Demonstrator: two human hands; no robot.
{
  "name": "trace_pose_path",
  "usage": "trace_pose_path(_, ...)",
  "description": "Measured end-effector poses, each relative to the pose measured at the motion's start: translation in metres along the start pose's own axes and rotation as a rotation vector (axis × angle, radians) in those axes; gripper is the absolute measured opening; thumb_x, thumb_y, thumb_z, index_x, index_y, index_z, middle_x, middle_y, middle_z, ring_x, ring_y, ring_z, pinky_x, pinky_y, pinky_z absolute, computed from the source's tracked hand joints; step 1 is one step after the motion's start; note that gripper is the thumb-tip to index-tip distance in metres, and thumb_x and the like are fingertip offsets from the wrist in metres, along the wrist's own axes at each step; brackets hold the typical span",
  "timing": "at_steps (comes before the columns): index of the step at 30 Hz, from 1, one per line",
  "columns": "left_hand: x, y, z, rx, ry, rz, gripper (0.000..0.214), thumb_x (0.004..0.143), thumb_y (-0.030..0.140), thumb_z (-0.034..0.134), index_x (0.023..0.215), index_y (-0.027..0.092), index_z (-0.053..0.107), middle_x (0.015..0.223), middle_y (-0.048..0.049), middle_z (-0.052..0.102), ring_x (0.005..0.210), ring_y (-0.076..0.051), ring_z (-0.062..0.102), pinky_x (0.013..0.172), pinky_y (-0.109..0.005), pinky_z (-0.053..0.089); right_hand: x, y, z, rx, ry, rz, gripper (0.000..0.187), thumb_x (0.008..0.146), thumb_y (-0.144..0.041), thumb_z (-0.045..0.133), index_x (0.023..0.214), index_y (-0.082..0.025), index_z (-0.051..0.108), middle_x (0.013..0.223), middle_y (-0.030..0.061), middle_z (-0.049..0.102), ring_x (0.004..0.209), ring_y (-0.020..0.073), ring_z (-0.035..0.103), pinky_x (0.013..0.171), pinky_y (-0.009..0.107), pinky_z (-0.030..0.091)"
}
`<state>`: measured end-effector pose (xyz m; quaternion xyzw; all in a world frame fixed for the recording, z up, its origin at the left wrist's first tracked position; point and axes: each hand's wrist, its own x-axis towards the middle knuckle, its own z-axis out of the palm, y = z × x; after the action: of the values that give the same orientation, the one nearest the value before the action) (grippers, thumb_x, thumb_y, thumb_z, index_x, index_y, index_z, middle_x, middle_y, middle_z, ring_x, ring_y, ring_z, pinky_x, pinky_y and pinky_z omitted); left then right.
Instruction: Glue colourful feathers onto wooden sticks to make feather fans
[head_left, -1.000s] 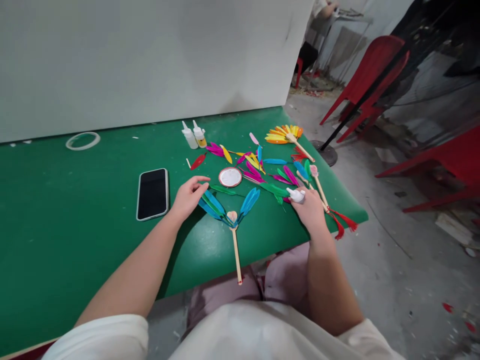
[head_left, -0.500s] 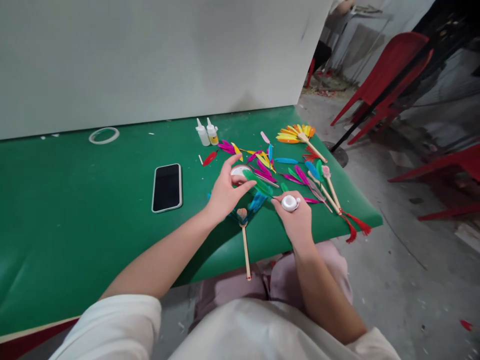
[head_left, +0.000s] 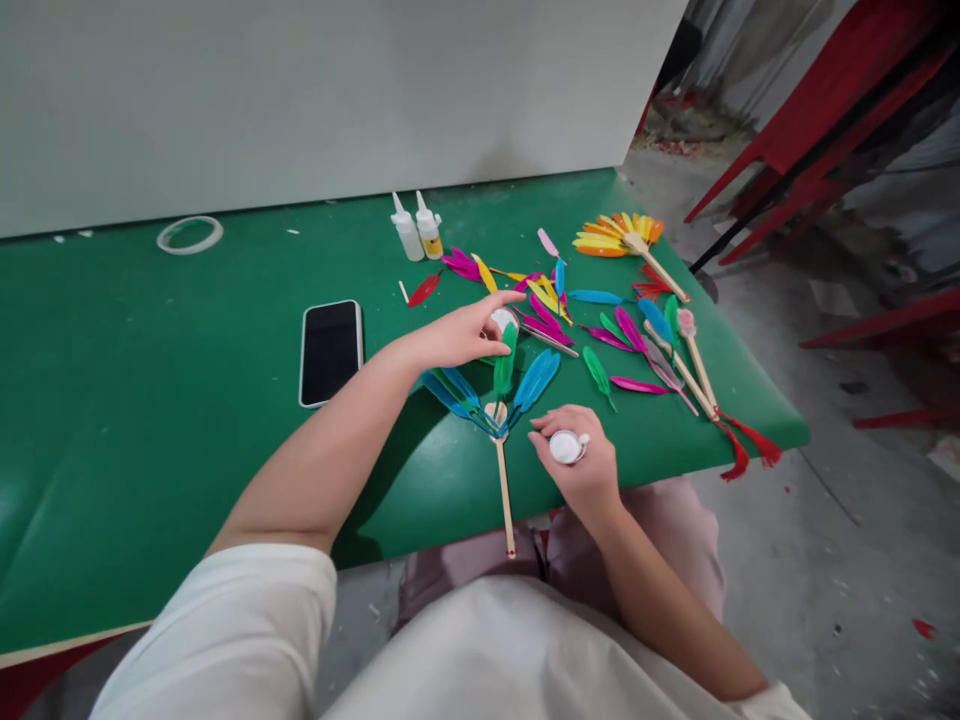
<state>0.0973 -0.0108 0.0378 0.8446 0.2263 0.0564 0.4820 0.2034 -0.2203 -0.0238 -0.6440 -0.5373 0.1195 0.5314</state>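
Note:
My left hand [head_left: 465,335] pinches a green feather [head_left: 505,370] near its upper end, and the quill end points down at the heart-shaped head of a wooden fan stick [head_left: 505,495]. Blue feathers [head_left: 538,380] spread from both sides of that head. A round white object [head_left: 505,320] shows behind my left fingers, partly hidden. Just right of the stick, my right hand [head_left: 592,475] is closed around a small white bottle [head_left: 568,447], seen end-on. A loose green feather [head_left: 598,371] lies beyond my right hand.
Two glue bottles [head_left: 418,230] stand near the wall, with a phone [head_left: 331,352] and a tape ring [head_left: 190,235] to the left. Loose coloured feathers [head_left: 546,300] lie behind my hands. A yellow feather fan [head_left: 619,236] and tasselled sticks [head_left: 697,370] lie right.
My left hand has turned the green feather from slanting to nearly upright over the stick head. My right hand has let go of its quill and moved down, still holding the bottle. The view has shifted.

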Motion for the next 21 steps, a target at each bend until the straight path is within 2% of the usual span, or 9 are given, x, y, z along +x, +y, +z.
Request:
trace_pose_path(3,0.005,0.002,0.009,0.007,-0.039,-0.002,0.072,0.073,0.017,0.059,0.138,0.021,0.029,0.065,0.0032,0.051,0.061,-0.013,0.051,0.060,-0.025,0.040,-0.003,-0.005,0.006,-0.023,-0.115,-0.130,0.015,0.071,-0.013,0.061,0.076,-0.025,0.055,0.079,0.0002,0.069,0.084,0.0197,0.059,0.079,0.039,0.049)
trace_pose_path(6,0.006,0.003,0.014,-0.021,-0.058,0.001,0.071,0.073,0.017,0.060,0.137,0.021,0.031,0.067,0.0027,0.051,0.062,-0.013,0.051,0.062,-0.026,0.041,-0.003,-0.007,0.008,-0.023,-0.202,-0.176,0.016,0.072,-0.011,0.059,0.077,-0.026,0.055,0.080,-0.0008,0.069,0.084,0.0189,0.060,0.079,0.038,0.049)
trace_pose_path(11,0.006,-0.001,0.018,0.003,-0.037,0.044,0.067,0.074,0.015,0.060,0.135,0.023,0.034,0.075,0.0004,0.054,0.068,-0.015,0.054,0.066,-0.026,0.042,-0.004,-0.006,0.006,-0.037,-0.263,-0.151,0.015,0.071,-0.012,0.058,0.077,-0.026,0.056,0.084,-0.0010,0.070,0.088,0.0198,0.060,0.083,0.040,0.048)
trace_pose_path(16,0.007,-0.003,0.020,0.057,-0.039,0.059,0.064,0.075,0.015,0.059,0.134,0.023,0.036,0.075,0.0008,0.054,0.068,-0.014,0.054,0.066,-0.025,0.041,-0.004,-0.007,0.006,-0.048,-0.335,-0.124,0.017,0.071,-0.012,0.059,0.079,-0.026,0.056,0.091,-0.0017,0.070,0.099,0.0202,0.058,0.090,0.042,0.045)
trace_pose_path(21,0.009,-0.005,0.022,0.095,-0.043,0.075,0.064,0.075,0.017,0.059,0.135,0.022,0.036,0.075,0.0000,0.057,0.072,-0.016,0.056,0.067,-0.025,0.042,-0.005,-0.004,0.009,-0.124,-0.380,-0.176,0.017,0.072,-0.014,0.059,0.083,-0.025,0.056,0.100,-0.0002,0.070,0.110,0.0239,0.055,0.095,0.048,0.041)
